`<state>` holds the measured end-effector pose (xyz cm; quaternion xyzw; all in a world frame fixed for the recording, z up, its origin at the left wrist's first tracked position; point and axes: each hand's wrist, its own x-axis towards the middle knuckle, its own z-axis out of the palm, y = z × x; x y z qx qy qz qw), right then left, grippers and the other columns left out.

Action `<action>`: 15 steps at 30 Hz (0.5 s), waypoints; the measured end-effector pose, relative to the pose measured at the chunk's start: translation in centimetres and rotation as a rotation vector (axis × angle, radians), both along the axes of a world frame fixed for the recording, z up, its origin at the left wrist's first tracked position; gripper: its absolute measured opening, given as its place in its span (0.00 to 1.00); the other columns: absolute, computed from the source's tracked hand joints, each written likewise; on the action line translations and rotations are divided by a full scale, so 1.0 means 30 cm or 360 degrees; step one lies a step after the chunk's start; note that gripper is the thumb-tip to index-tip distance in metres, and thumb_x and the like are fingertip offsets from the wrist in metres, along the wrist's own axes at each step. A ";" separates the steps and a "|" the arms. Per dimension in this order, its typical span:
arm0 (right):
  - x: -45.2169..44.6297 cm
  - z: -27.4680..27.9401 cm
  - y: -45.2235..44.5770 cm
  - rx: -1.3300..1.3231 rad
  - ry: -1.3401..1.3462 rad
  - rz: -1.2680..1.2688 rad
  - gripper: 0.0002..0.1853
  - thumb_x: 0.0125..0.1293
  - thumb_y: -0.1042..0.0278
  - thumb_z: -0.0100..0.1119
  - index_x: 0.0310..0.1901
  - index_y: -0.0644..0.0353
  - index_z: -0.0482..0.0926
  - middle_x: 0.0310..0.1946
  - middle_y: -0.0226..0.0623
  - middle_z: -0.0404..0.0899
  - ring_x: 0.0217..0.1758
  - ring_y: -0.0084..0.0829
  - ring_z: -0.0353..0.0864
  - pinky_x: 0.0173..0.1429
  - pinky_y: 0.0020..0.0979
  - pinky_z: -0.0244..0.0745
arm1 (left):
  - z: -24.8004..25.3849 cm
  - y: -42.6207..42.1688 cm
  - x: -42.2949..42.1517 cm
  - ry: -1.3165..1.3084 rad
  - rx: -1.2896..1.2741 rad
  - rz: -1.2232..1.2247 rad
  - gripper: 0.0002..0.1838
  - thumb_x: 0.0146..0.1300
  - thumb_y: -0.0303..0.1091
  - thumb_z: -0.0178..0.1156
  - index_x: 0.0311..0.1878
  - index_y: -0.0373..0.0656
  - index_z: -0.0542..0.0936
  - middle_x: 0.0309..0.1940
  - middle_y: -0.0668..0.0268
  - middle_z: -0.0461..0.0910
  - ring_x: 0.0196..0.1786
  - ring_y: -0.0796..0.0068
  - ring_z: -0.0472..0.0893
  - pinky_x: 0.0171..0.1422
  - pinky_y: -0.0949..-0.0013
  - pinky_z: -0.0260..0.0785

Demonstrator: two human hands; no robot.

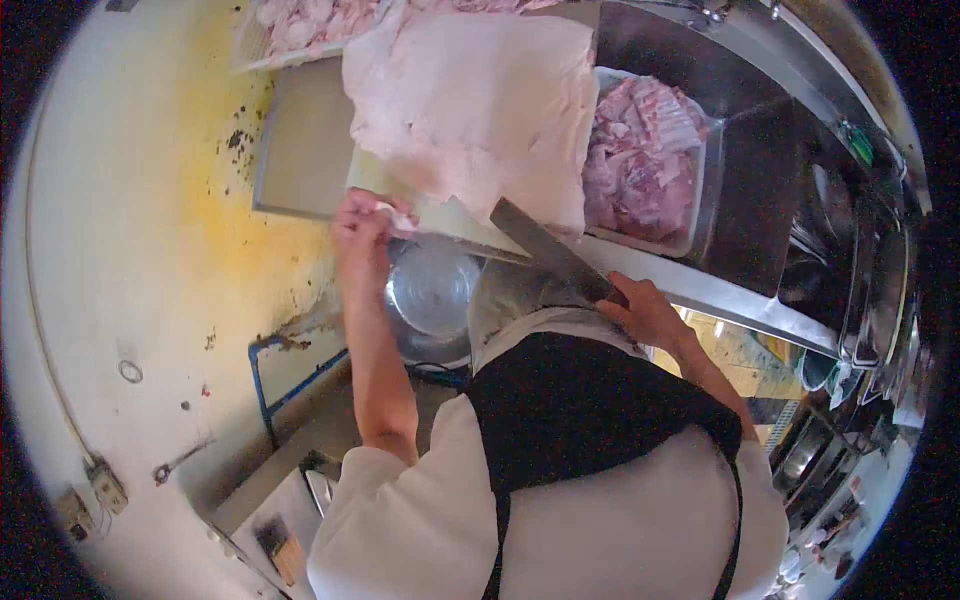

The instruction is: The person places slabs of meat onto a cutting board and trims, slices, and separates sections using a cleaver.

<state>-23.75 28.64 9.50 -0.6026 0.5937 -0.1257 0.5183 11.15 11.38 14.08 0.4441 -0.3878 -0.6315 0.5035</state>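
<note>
My left hand is closed on a small pale scrap of fat, left of the cutting board's near edge. In my right hand is the handle of a broad-bladed knife; its blade points up and left, over the near edge of the board. A large pale slab of pork lies across the cutting board, just beyond the blade. Under my left hand's side of the board stands a round metal bowl.
A white tub of meat and ribs sits right of the slab. At the far left is another tray with meat pieces. A stained wall runs along the left, with blue piping near it. Metal counter extends right.
</note>
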 end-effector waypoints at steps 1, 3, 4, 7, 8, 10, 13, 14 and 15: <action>-0.006 0.003 0.005 -0.0038 -0.0004 -0.0078 0.17 0.69 0.60 0.61 0.51 0.64 0.73 0.31 0.50 0.81 0.31 0.43 0.80 0.40 0.41 0.74 | 0.051 -0.023 -0.011 0.0187 -0.0104 -0.0107 0.09 0.59 0.22 0.59 0.39 0.44 0.71 0.32 0.58 0.79 0.32 0.67 0.81 0.35 0.65 0.78; -0.009 0.012 0.028 -0.0100 -0.0019 -0.0228 0.16 0.69 0.62 0.61 0.50 0.64 0.73 0.28 0.46 0.80 0.27 0.35 0.76 0.34 0.37 0.71 | 0.185 -0.080 -0.065 0.0107 -0.0376 -0.0210 0.09 0.61 0.25 0.63 0.40 0.44 0.72 0.32 0.58 0.78 0.34 0.67 0.81 0.37 0.63 0.78; -0.008 0.021 0.029 -0.0048 -0.0021 -0.0321 0.18 0.69 0.62 0.61 0.53 0.64 0.72 0.31 0.48 0.81 0.32 0.41 0.79 0.38 0.40 0.73 | 0.234 -0.122 -0.106 0.0149 -0.0489 -0.0251 0.09 0.63 0.29 0.64 0.41 0.44 0.72 0.32 0.59 0.78 0.34 0.67 0.80 0.39 0.64 0.77; -0.019 0.033 0.029 -0.0012 -0.0072 -0.0579 0.22 0.68 0.62 0.62 0.58 0.64 0.70 0.37 0.54 0.83 0.40 0.51 0.84 0.45 0.44 0.76 | 0.329 -0.351 -0.270 0.0041 -0.0681 -0.0294 0.10 0.65 0.32 0.65 0.45 0.43 0.75 0.34 0.62 0.78 0.39 0.68 0.80 0.45 0.69 0.74; -0.025 0.011 0.035 -0.0068 -0.0118 -0.0646 0.21 0.68 0.62 0.62 0.57 0.64 0.70 0.38 0.54 0.83 0.40 0.50 0.84 0.45 0.44 0.76 | 0.306 -0.459 -0.345 0.0076 -0.0659 -0.0269 0.12 0.64 0.34 0.65 0.48 0.43 0.76 0.36 0.62 0.79 0.41 0.68 0.80 0.47 0.69 0.74; -0.040 0.012 0.051 -0.0118 -0.0112 -0.0750 0.20 0.68 0.64 0.62 0.56 0.64 0.71 0.37 0.54 0.83 0.38 0.48 0.83 0.44 0.42 0.76 | 0.177 -0.741 -0.485 -0.0538 -0.0885 -0.0265 0.18 0.61 0.34 0.64 0.52 0.38 0.77 0.41 0.59 0.82 0.44 0.64 0.82 0.49 0.64 0.75; -0.080 0.038 0.084 -0.0115 -0.0003 -0.0863 0.17 0.69 0.65 0.62 0.52 0.64 0.71 0.33 0.51 0.81 0.33 0.42 0.80 0.41 0.41 0.75 | -0.090 -0.907 -0.660 -0.2384 -0.0860 -0.1074 0.27 0.60 0.42 0.61 0.60 0.38 0.77 0.56 0.45 0.79 0.56 0.50 0.80 0.64 0.58 0.71; -0.098 0.019 0.119 -0.0114 -0.0010 -0.0900 0.16 0.69 0.65 0.62 0.51 0.64 0.71 0.32 0.50 0.80 0.31 0.39 0.78 0.40 0.41 0.74 | -0.202 -0.883 -0.724 -0.2066 -0.1192 -0.0788 0.26 0.62 0.45 0.57 0.60 0.40 0.78 0.55 0.48 0.80 0.58 0.51 0.79 0.67 0.55 0.67; -0.109 0.000 0.151 -0.0099 -0.0022 -0.0941 0.15 0.69 0.65 0.62 0.49 0.64 0.70 0.30 0.49 0.79 0.30 0.37 0.76 0.38 0.40 0.74 | -0.323 -0.861 -0.773 -0.1723 -0.1486 -0.0521 0.26 0.65 0.49 0.53 0.60 0.42 0.78 0.54 0.50 0.81 0.60 0.52 0.78 0.70 0.52 0.64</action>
